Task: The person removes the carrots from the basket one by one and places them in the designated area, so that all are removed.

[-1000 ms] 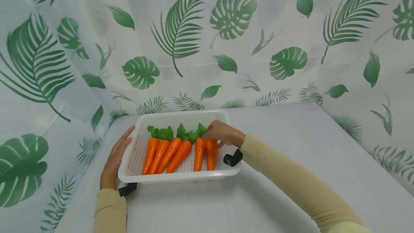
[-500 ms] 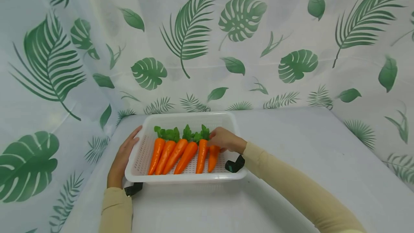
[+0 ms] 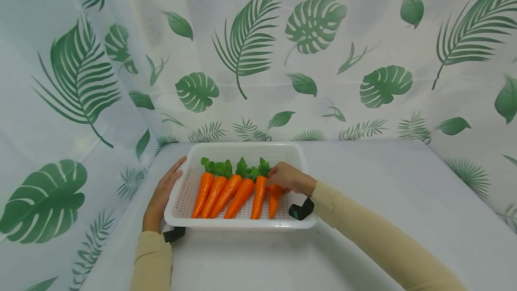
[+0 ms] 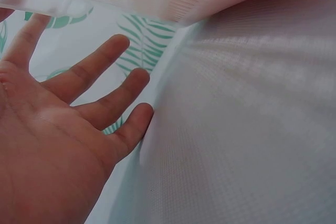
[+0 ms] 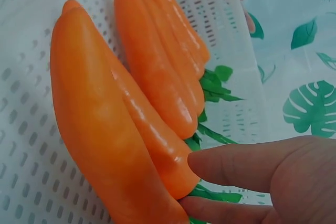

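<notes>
Several orange carrots (image 3: pixel 217 196) with green leafy tops lie side by side in a white plastic basket (image 3: pixel 242 224). At the right end of the row, my right hand (image 3: pixel 292 178) holds the top of the rightmost carrot (image 3: pixel 275 201). In the right wrist view this carrot (image 5: pixel 100 124) looms large, and one finger goes behind its thick end. Another digit touches the neighbouring carrot (image 5: pixel 157 145); the remaining fingers are out of that view. My left hand (image 3: pixel 161 194) rests along the basket's left side. Its fingers (image 4: pixel 100 66) are spread and fairly straight, beneath the rim.
The basket stands on a white-covered table (image 3: pixel 375 183), near a white back curtain (image 3: pixel 258 116) printed with green leaves. Another leaf-printed curtain (image 3: pixel 36 129) rises at the left. A black wrist camera (image 3: pixel 301 209) sits under the right wrist, over the basket's right rim.
The head view has turned, shifting everything rightward in the picture. The rightmost carrot has settled lower beside its neighbour, and my right hand now covers its top. The left hand stays against the basket.
</notes>
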`<state>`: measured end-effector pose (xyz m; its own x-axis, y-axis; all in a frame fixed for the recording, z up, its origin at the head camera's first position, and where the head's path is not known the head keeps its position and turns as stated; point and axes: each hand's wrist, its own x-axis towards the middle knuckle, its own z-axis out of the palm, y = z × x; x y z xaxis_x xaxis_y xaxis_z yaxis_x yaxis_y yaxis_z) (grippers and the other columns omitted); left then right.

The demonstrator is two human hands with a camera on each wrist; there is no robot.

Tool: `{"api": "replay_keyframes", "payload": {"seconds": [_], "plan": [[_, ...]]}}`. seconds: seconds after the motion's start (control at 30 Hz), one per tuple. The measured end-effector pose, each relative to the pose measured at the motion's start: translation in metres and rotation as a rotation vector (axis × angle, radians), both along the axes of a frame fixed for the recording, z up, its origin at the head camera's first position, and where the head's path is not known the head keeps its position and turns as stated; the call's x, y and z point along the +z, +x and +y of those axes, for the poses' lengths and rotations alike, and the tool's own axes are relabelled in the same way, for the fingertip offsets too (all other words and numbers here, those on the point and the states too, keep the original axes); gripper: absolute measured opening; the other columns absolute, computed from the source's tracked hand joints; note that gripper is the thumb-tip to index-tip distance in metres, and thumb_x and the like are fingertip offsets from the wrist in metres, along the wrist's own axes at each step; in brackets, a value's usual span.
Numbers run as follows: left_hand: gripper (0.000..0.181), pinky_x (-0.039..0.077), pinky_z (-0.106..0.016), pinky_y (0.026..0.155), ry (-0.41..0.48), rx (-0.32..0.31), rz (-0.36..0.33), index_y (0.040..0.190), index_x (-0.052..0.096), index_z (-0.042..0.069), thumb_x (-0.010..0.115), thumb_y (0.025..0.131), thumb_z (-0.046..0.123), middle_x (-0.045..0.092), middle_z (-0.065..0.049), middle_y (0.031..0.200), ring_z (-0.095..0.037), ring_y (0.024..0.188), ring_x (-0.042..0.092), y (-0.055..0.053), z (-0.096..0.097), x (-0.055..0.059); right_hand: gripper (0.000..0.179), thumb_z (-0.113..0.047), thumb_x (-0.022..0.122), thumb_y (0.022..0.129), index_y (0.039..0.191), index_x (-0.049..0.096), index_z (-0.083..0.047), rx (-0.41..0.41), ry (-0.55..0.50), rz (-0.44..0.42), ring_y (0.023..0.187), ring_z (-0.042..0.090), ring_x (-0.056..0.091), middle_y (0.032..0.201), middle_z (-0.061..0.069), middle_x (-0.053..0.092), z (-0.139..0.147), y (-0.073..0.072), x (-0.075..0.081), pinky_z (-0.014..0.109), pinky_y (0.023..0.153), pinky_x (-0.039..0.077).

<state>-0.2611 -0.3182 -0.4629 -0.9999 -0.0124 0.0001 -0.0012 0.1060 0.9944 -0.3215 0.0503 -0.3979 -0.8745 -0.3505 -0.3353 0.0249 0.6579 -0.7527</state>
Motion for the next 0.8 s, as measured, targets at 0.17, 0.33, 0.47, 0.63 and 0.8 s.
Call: {"api": "replay_keyframes", "payload": {"seconds": [0.17,0.33,0.47,0.63,0.8], "plan": [[0.057,0.054,-0.027,0.100,0.002,0.010,-0.006,0.170,0.030,0.039,0.040,0.115,0.051,0.033,0.004,0.173,-0.029,0.143,0.046,0.0003,0.0014,0.0002,0.042,-0.012,0.074,0.098,0.133,0.067,0.011,0.000,0.005,0.000,0.110,0.033,0.066,0.132,0.021,0.068,-0.0009,-0.0002,0.0004,0.049,0.089,0.062],[0.056,0.053,-0.026,0.100,0.005,0.013,-0.001,0.170,0.030,0.039,0.039,0.116,0.050,0.033,0.004,0.173,-0.030,0.143,0.046,0.0008,0.0016,0.0003,0.037,-0.014,0.074,0.098,0.127,0.071,0.009,-0.011,0.018,0.000,0.105,0.031,0.067,0.121,0.017,0.070,-0.0020,-0.0018,0.0001,0.048,0.089,0.063],[0.057,0.053,-0.027,0.101,0.012,0.015,0.007,0.170,0.031,0.039,0.040,0.115,0.050,0.032,0.005,0.173,-0.029,0.144,0.045,0.0006,0.0023,-0.0008,0.036,-0.013,0.075,0.097,0.125,0.071,0.010,-0.015,0.008,0.005,0.103,0.032,0.067,0.119,0.018,0.071,-0.0011,-0.0022,0.0002,0.048,0.087,0.063],[0.058,0.051,-0.026,0.103,0.032,0.012,0.019,0.171,0.030,0.035,0.041,0.116,0.047,0.032,0.004,0.173,-0.029,0.146,0.043,-0.0004,0.0038,-0.0013,0.039,-0.014,0.075,0.097,0.127,0.070,0.010,-0.027,-0.019,-0.004,0.105,0.032,0.066,0.123,0.019,0.069,-0.0003,-0.0029,-0.0002,0.047,0.087,0.063],[0.057,0.051,-0.030,0.105,0.029,0.033,0.009,0.170,0.031,0.037,0.042,0.115,0.047,0.034,0.003,0.172,-0.029,0.145,0.045,0.0002,0.0058,-0.0001,0.039,-0.014,0.075,0.096,0.125,0.070,0.011,-0.013,-0.045,0.002,0.105,0.033,0.065,0.121,0.019,0.070,0.0007,-0.0033,0.0002,0.048,0.088,0.062]]}}
